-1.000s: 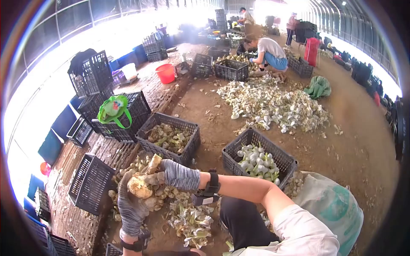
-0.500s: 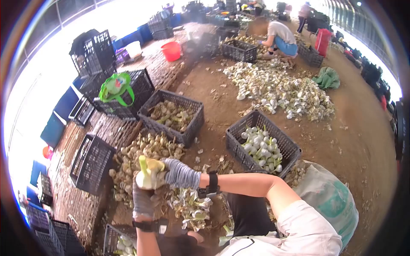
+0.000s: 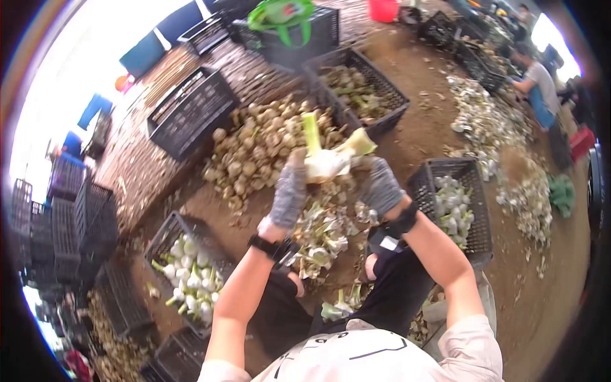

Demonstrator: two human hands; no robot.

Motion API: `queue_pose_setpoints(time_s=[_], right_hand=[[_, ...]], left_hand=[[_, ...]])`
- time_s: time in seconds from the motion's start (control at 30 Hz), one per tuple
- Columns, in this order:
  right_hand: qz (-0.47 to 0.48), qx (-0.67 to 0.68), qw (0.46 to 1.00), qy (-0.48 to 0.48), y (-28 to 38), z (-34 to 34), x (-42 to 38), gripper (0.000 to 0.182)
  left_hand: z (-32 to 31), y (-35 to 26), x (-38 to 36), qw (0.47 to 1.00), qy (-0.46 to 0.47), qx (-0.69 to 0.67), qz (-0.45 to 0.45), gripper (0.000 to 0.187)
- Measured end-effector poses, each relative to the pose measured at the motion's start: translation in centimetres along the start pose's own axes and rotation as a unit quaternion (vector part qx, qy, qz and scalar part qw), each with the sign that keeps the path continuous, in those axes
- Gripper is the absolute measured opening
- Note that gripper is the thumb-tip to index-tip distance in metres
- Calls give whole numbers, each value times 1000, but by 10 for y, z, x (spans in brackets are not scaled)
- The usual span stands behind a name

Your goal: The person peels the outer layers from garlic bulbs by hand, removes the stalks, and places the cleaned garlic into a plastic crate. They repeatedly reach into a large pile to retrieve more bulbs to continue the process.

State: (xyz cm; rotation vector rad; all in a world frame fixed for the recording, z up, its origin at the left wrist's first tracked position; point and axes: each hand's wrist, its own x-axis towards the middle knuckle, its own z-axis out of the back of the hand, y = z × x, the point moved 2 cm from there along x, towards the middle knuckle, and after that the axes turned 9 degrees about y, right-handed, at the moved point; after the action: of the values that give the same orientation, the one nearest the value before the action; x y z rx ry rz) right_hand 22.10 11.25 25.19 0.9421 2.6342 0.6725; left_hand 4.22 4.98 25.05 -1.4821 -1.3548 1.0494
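Observation:
Both my hands wear grey knit gloves. My left hand (image 3: 291, 191) is closed round the side of a white garlic bulb (image 3: 324, 165) with a green stem stub pointing up. My right hand (image 3: 380, 188) is closed at the other side, on a yellowish garlic skin (image 3: 358, 143) that is folded outward from the bulb and still joined to it. Its fingertips are partly hidden and blurred. Below the hands lies a heap of stripped garlic skins (image 3: 321, 235). Beyond them spreads a pile of unpeeled garlic (image 3: 254, 143).
Crates of white, peeled garlic stand at left (image 3: 191, 274) and right (image 3: 455, 210). A crate of brownish garlic skins (image 3: 359, 89) stands ahead, near a green bag (image 3: 280, 16) on another crate. At right a co-worker (image 3: 541, 89) squats beside scattered skins (image 3: 490, 121).
The view has swung, so the crates sit elsewhere in it. My right hand has moved away from the left, drawing the garlic skin outward from the bulb.

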Motion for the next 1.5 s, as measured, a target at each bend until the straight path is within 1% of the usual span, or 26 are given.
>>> queue_pose_setpoints(time_s=[0.07, 0.2, 0.27, 0.3, 0.47, 0.53, 0.57, 0.67, 0.77, 0.8, 0.87, 0.93, 0.97, 1.0, 1.07, 1.1, 1.13, 1.17, 1.2, 1.23, 1.27, 1.33, 1.37, 1.43, 1.47, 1.5], right_hand=[[48, -213, 974, 64, -2, 29, 9, 23], [59, -189, 980, -36, 12, -17, 0, 23], [136, -431, 892, 14, 13, -11, 3, 23], [229, -453, 862, 0, 3, -11, 9, 23], [149, -327, 933, 13, 13, 8, 5, 17], [84, -114, 990, 26, 16, -5, 5, 18], [77, -84, 993, -44, 17, -10, 3, 21], [5, 13, 997, -80, 25, 10, 6, 21], [30, 20, 995, -96, 22, 8, 10, 21], [54, -24, 991, -118, 20, 7, 10, 20], [-7, -220, 975, 0, 12, -14, -4, 19], [-79, -158, 980, 91, 10, -30, -17, 28], [-40, -185, 980, 67, 16, -27, -24, 37], [-130, 130, 973, 140, 24, -43, -27, 38], [22, 35, 984, 173, 39, -28, -33, 40], [-86, 112, 952, 271, 26, -29, -32, 42], [-264, 194, 929, 173, 33, -27, -31, 38], [-252, -179, 935, 171, 27, -28, -25, 42], [-204, -527, 812, 145, 21, -35, -19, 47], [-241, -712, 644, 147, 19, -51, -21, 34], [-163, -863, 454, 149, 8, -2, -14, 35], [-152, -816, 558, 27, 13, -16, -6, 29], [-155, -815, 557, 25, 7, -24, -5, 29], [88, -627, 773, -44, 5, -41, -2, 19], [88, -627, 773, -48, 5, -44, -4, 19], [46, -494, 867, -42, 3, -44, -4, 17]], left_hand=[[-15, -13, 6, 996, -82, -40, 11, 53], [3, -22, 9, 970, -108, 175, -131, 31], [2, -26, 9, 963, -122, 190, -144, 27], [-2, -28, 9, 965, -96, 210, -125, 26], [2, -29, 6, 975, -25, 179, -131, 23], [1, -29, 5, 970, -26, 208, -121, 24], [-3, -32, 3, 975, 7, 170, -140, 23], [-4, -31, 3, 974, 89, 98, -183, 28], [-7, -25, -2, 967, 127, -215, -57, 33], [-11, -24, -1, 967, 126, -215, -62, 33], [-11, -16, 1, 919, 73, -388, -11, 37], [2, -3, 7, 903, 71, -422, -33, 39], [10, 4, 12, 890, 55, -451, -36, 40], [17, 11, 15, 875, 39, -480, -37, 41], [23, 15, 18, 864, 22, -503, -32, 40], [22, 14, 19, 872, -23, -489, -22, 30], [22, 14, 17, 878, -68, -473, -8, 21], [24, 16, 15, 888, -51, -456, -14, 31], [26, 19, 15, 889, -52, -455, -12, 31], [28, 22, 16, 885, -57, -462, 1, 29], [27, 24, 17, 881, -62, -470, 15, 28], [20, 22, 17, 881, -92, -464, 24, 26], [19, 24, 16, 877, -86, -471, 46, 25], [8, 16, 9, 880, -90, -459, 85, 24], [5, 18, 9, 880, -88, -458, 88, 24], [2, 20, 9, 885, -83, -449, 88, 24]])
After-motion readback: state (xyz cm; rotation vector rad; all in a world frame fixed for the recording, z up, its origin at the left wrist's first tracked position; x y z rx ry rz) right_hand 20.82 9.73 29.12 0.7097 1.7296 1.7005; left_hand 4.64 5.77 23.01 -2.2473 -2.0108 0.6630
